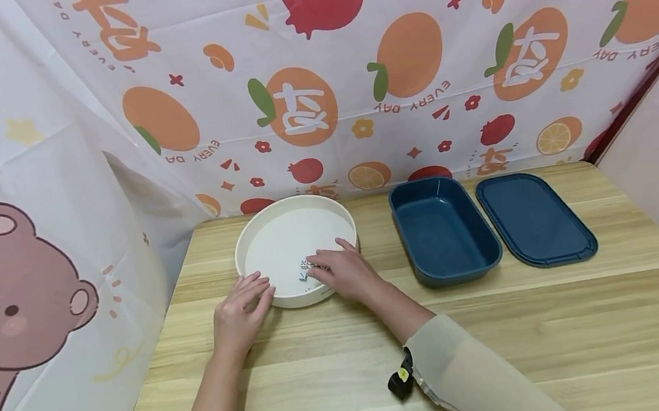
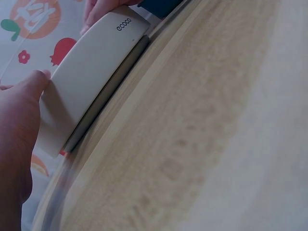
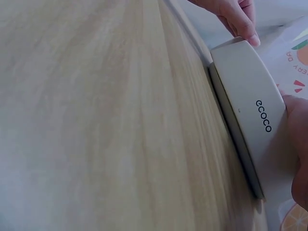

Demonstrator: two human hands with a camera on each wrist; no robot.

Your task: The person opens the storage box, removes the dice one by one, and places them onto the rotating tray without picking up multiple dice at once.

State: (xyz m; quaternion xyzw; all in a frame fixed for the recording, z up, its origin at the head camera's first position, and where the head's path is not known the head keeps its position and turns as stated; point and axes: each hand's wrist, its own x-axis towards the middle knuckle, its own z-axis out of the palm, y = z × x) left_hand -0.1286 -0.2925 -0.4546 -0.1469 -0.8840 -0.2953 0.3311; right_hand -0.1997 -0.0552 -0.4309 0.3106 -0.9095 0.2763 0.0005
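Note:
A round cream tray (image 1: 268, 237) with a low wall stands at the table's back left, marked "ecoco" on its outer side in both wrist views. Several small white dice (image 1: 304, 264) with dark pips lie inside it, towards the front right. My right hand (image 1: 344, 271) reaches over the front right rim, its thumb and index finger pinching at the dice and partly hiding them. At the front left rim is my left hand (image 1: 244, 315), its fingers loosely bent and its thumb (image 2: 36, 84) touching the wall's upper edge. Both wrist views hide the tray's inside.
Right of the tray stands a deep dark blue box (image 1: 447, 232) without its lid on. A flat blue lid (image 1: 537, 217) lies beside it. Behind the wooden table (image 1: 327, 384) hangs a fruit-print cloth (image 1: 348, 59), with a bear-print cloth (image 1: 91, 228) at the left.

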